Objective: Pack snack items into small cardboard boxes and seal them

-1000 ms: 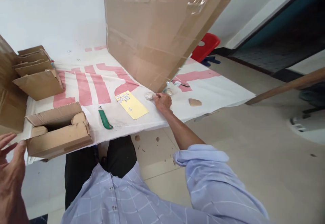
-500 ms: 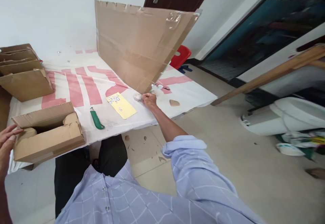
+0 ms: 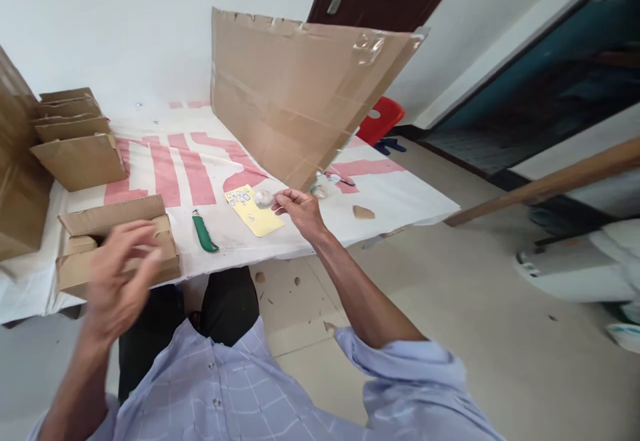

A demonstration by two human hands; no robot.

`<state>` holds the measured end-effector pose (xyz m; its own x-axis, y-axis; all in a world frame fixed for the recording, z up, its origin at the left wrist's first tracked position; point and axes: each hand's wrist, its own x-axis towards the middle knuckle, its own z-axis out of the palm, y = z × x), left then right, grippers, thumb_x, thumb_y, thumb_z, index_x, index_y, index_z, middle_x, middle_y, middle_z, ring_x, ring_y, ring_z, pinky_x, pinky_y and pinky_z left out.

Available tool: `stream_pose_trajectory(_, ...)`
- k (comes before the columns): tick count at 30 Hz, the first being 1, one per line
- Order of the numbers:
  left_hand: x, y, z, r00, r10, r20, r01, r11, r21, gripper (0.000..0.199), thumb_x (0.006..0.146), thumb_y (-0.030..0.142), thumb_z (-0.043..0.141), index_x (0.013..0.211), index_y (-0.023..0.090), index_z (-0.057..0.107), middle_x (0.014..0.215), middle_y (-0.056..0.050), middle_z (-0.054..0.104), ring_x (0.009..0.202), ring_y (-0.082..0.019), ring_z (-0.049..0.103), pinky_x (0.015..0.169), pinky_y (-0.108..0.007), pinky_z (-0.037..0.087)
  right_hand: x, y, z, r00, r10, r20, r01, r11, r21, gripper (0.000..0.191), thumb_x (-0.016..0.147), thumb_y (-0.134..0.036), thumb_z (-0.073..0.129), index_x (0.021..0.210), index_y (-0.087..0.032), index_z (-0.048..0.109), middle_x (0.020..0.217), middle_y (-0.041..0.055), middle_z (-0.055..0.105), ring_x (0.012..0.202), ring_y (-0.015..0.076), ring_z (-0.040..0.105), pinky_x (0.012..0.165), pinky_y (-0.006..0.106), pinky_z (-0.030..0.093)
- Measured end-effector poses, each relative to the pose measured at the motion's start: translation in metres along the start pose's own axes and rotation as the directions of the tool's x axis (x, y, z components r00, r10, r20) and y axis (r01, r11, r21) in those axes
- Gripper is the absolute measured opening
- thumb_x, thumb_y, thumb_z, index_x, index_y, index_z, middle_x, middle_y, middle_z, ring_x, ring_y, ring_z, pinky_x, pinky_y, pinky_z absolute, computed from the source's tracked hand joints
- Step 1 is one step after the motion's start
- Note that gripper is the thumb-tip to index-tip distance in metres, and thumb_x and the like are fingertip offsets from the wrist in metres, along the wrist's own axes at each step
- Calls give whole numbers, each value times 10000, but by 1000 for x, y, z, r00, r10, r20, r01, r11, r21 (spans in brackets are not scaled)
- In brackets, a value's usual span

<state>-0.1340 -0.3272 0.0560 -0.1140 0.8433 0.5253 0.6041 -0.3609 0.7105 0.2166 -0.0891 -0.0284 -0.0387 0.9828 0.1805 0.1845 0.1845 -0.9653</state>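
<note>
Between the fingertips of my right hand point(image 3: 301, 211) is a small clear roll of tape point(image 3: 264, 199), held above a yellow sheet point(image 3: 267, 226) with little blue-outlined stickers. My left hand point(image 3: 123, 274), blurred by motion, is raised in front of an open cardboard box point(image 3: 120, 211) with its fingers apart and nothing in it. Between the box and the yellow sheet lies a green-handled cutter point(image 3: 204, 233). A large cardboard sheet point(image 3: 300, 87) stands upright behind my right hand.
Folded cardboard boxes point(image 3: 83, 154) stand at the left back of the cloth-covered table point(image 3: 235, 251). A cardboard scrap point(image 3: 363, 212) and clear packaging point(image 3: 320, 191) lie on the right. Beyond are a red chair point(image 3: 383, 121) and a wooden beam point(image 3: 550, 181).
My left hand has let go of the box's left end and moved right in front of it. My right hand has lifted the clear roll over the yellow sheet. The view has shifted left.
</note>
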Motion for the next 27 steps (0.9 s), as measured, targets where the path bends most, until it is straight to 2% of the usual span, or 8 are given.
stream_pose_trajectory(1,8,8,25,995,-46,88,56,992,-114,363,1031,371,734,1388,306,733,1278,-99,733,1008,-211,753,800,-306,640,-16,-14,9,995,-53,81,51,998,28,394,810,-588,807,850,-204,725,747,29,741,705,175,697,700,327,621)
stream_pose_trajectory(3,20,12,65,972,-129,198,185,937,-297,613,951,454,830,1519,296,665,1425,-160,706,966,-226,769,702,-295,621,-48,-43,24,964,-131,231,119,991,65,336,868,-536,784,859,-201,751,748,27,749,694,170,687,698,327,615)
stream_pose_trajectory(5,24,6,90,935,-162,315,296,847,-443,731,897,462,886,1565,305,636,1470,-167,701,932,-214,763,696,-293,604,-77,-69,36,917,-178,358,154,984,93,269,898,-469,770,863,-202,767,759,20,754,699,165,681,695,315,603)
stream_pose_trajectory(7,19,-2,100,905,-164,392,366,769,-525,687,864,454,919,1493,276,707,1371,-150,759,896,-200,746,731,-304,601,-97,-88,42,879,-206,430,180,979,100,218,912,-417,766,866,-203,775,780,13,757,714,158,677,705,302,592)
stream_pose_trajectory(12,-5,-3,94,917,-186,354,367,742,-561,475,806,414,962,1213,199,847,1096,-108,802,955,-225,734,831,-324,599,-116,-106,44,828,-233,510,214,972,96,183,925,-373,768,855,-205,784,831,22,779,768,162,697,736,294,588)
stream_pose_trajectory(19,-15,19,74,973,-125,195,197,889,-413,322,876,270,864,1195,227,846,1269,-125,779,1090,-240,735,824,-289,598,-132,-124,48,820,-275,502,245,961,126,215,972,-368,749,830,-210,784,821,28,791,767,167,718,726,293,598)
stream_pose_trajectory(23,-17,22,69,986,-104,129,150,891,-428,288,887,301,872,1165,231,841,1288,-136,774,1114,-254,744,802,-288,617,-136,-133,53,835,-309,455,266,951,156,248,973,-407,775,814,-216,775,812,33,790,749,172,714,701,298,601)
stream_pose_trajectory(27,-22,16,68,984,-159,79,178,877,-447,297,853,378,926,1096,229,841,1231,-119,771,1006,-223,744,767,-282,614,-137,-140,58,829,-323,457,287,946,149,222,978,-386,772,833,-218,783,817,35,800,740,169,717,689,291,604)
